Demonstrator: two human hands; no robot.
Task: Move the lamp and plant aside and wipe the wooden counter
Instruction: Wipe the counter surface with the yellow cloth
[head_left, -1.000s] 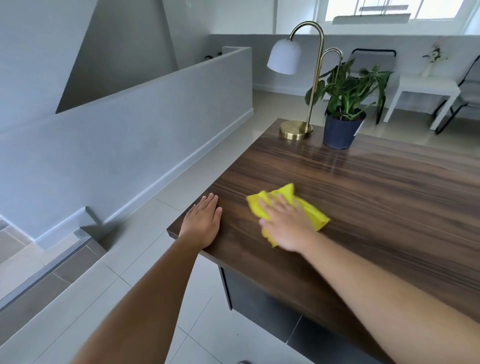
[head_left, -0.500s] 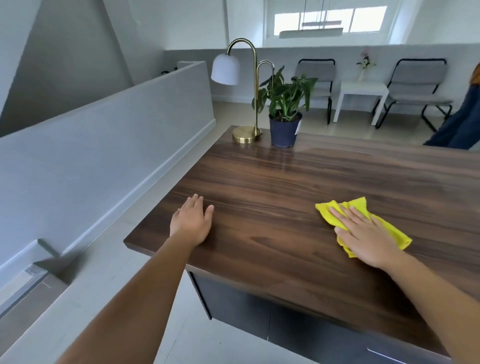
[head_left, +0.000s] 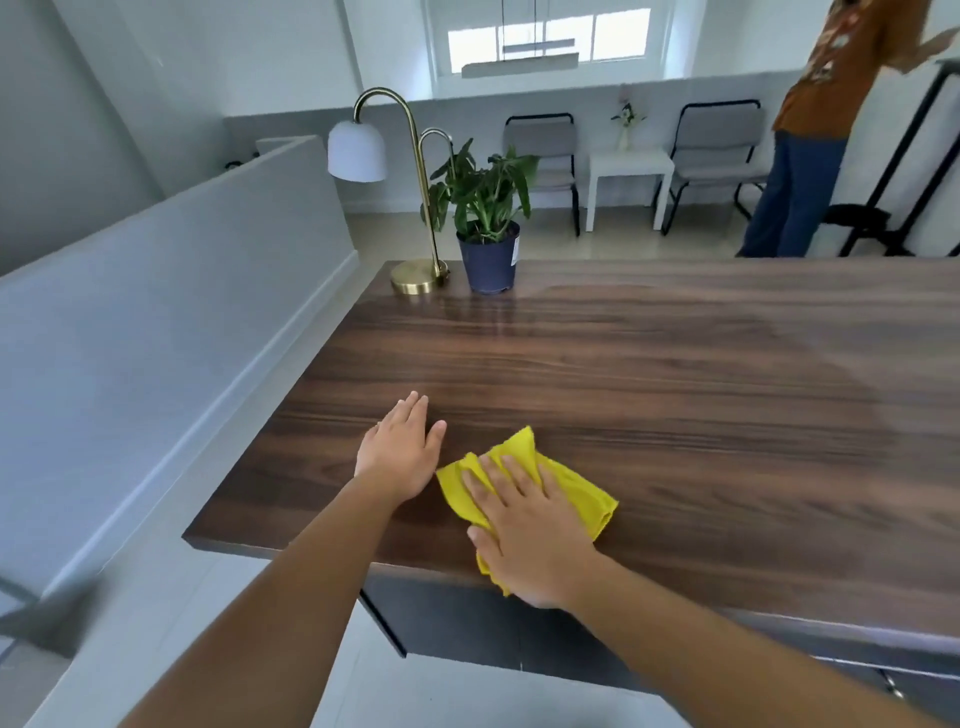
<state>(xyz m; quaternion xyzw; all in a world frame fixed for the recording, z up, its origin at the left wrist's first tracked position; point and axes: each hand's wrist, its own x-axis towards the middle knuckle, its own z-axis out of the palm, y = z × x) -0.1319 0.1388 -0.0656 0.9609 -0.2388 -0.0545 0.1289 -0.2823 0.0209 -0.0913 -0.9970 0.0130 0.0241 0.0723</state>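
Observation:
The dark wooden counter (head_left: 649, 374) fills the middle of the view. A brass lamp (head_left: 415, 270) with a white shade stands at its far left corner, and a potted green plant (head_left: 488, 254) in a dark blue pot sits just to the right of it. My right hand (head_left: 524, 525) lies flat on a crumpled yellow cloth (head_left: 582, 493) near the counter's front edge, pressing it down. My left hand (head_left: 402, 449) rests palm down on the bare wood just left of the cloth, fingers together.
A grey half wall (head_left: 182, 322) runs along the left beyond the counter's edge. Behind the counter are two chairs (head_left: 545, 150), a small white table (head_left: 628, 166) and a standing person (head_left: 810, 130) at the far right.
My right hand has slid the yellow cloth leftward along the front of the counter until it lies next to my left hand. The view has shifted.

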